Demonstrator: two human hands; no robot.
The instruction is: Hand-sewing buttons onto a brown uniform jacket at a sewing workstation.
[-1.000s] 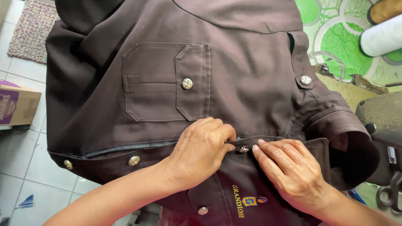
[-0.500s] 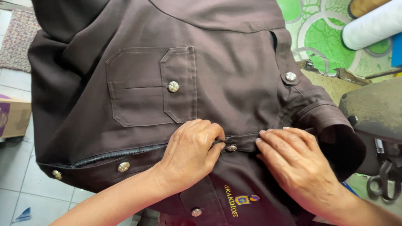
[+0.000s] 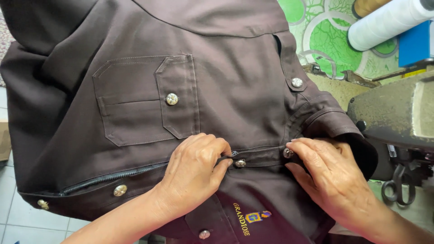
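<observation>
We look down on a dark brown jacket (image 3: 235, 90) spread across most of the frame, its front placket running from lower left toward centre right. The left hand (image 3: 194, 174) pinches the placket edge between thumb and curled fingers just left of a silver snap button (image 3: 240, 163) at lower centre; the right hand (image 3: 332, 180), at lower right, lies with its fingers flat and close together on the cloth, fingertips touching a second snap (image 3: 287, 153).

By our reading, the closing is partly done: between the hands the placket lies shut, while at lower left the black zipper (image 3: 108, 177) shows under the flap, with two more snaps (image 3: 120, 190) beyond it that we cannot tell are fastened or not.

The fabric is a matte, tightly woven twill with neat topstitching. A flapped chest pocket (image 3: 144, 99) sits left of centre, held by a domed metal stud, and yellow and blue embroidery marks the bottom edge. At upper right lie a white thread cone (image 3: 389, 22) and a green patterned cover (image 3: 334, 40); a worn grey-green sewing machine (image 3: 398, 113) fills the right edge.
</observation>
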